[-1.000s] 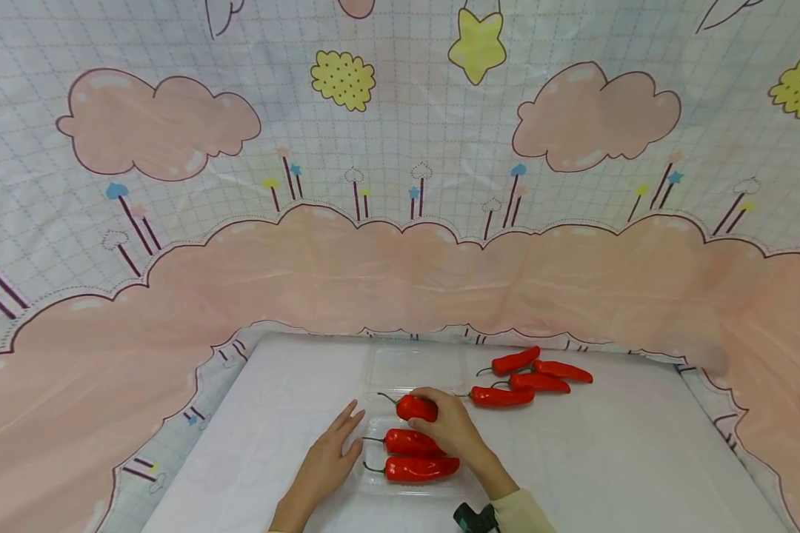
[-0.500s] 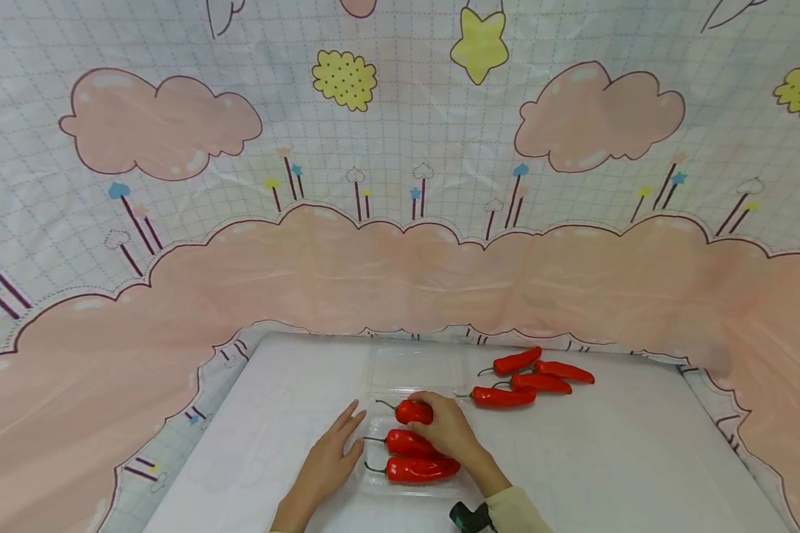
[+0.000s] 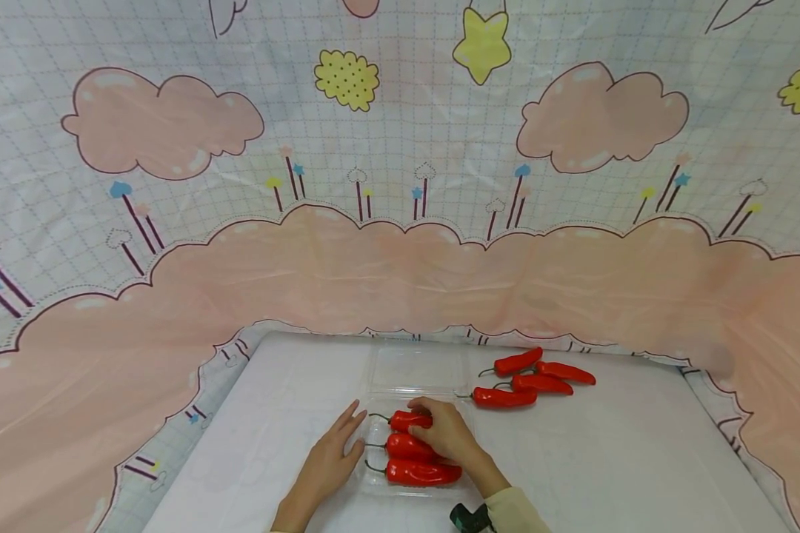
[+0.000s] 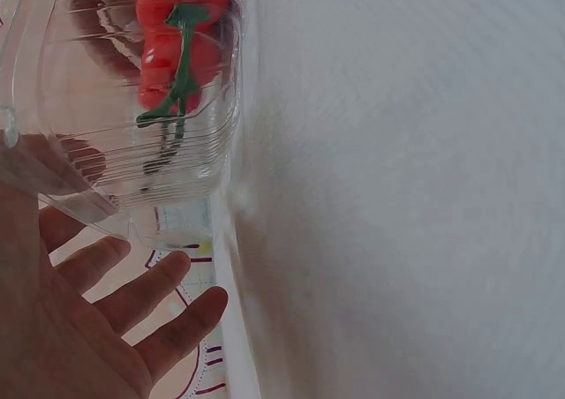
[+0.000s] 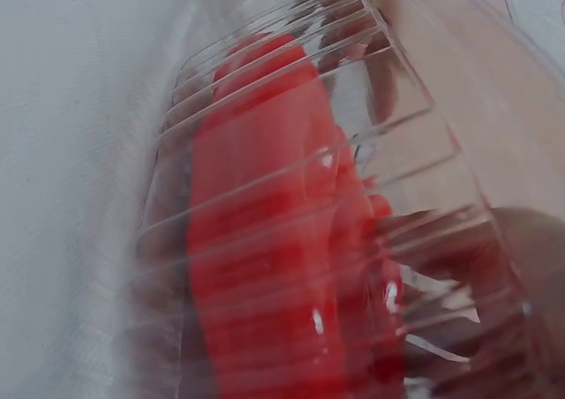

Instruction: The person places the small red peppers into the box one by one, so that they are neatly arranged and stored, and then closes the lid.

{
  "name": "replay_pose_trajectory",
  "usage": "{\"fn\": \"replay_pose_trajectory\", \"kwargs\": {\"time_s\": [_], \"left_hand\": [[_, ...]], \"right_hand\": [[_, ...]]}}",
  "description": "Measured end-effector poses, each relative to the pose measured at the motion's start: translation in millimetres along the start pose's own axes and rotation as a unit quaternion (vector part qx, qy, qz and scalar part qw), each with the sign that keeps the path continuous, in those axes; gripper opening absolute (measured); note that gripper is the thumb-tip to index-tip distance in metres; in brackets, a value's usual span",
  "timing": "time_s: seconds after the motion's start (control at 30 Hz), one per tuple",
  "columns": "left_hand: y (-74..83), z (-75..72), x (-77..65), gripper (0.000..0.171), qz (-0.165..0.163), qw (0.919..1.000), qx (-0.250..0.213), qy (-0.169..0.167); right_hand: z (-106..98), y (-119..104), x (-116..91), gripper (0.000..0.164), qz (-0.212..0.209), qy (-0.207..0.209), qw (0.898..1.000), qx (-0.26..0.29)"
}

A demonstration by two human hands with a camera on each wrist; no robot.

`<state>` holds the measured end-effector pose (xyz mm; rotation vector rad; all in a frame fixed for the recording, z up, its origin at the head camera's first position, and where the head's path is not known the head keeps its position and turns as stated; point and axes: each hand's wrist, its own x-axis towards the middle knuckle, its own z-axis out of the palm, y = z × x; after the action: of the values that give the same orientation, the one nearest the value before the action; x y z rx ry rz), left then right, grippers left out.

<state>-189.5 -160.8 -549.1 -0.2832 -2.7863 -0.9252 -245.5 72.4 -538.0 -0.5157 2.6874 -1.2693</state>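
R hand [image 3: 448,431] is pinching 1 pepper [image 3: 403,421] in the box [image 4: 199,152], prob best laid snug w/ 2 others [image 3: 418,472], as L hand [image 3: 325,465] is holding nothing, fingers extended.

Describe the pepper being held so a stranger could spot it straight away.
On the white table sits a clear box, its lid open. Of the three red peppers at its near half, pick the one nearest the lid. It alone is gripped by the right hand, which hides its tip.
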Motion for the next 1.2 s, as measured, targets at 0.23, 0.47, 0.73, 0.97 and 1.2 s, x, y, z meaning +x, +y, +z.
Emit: {"fn": "replay_pose_trajectory", "kwargs": {"time_s": [0.23, 0.47, 0.73, 0.97, 1.2], "left_hand": [[0.2, 0.2, 0.3, 0.048, 0.000, 1.0000, 0.001, 0.002], [0.0, 1.0, 0.7, 0.048, -0.020, 0.9997, -0.002, -0.012], [-1.0, 2.0, -1.1, 0.047, -0.013, 0.9999, -0.004, -0.007], [-1.9, 2.5, -0.8, 0.047, -0.013, 0.9999, -0.001, -0.006], [-0.6, 1.5, -0.9, 0.047, -0.018, 0.9998, 0.002, -0.007]], "right_hand": [[-5, -5, -2, 0.043, 0.013, -0.006, 1.000, 0.017], [-17, -16, -9, 0.044, 0.018, -0.001, 0.999, 0.027], [-32, -28, -16, 0.043, -0.023, 0.002, 0.999, 0.032], [-43, -38, -23, 0.044, -0.033, 0.017, 0.999, 0.037], [-52, -47, -30, 0.043, -0.044, 0.026, 0.997, 0.051]]}}
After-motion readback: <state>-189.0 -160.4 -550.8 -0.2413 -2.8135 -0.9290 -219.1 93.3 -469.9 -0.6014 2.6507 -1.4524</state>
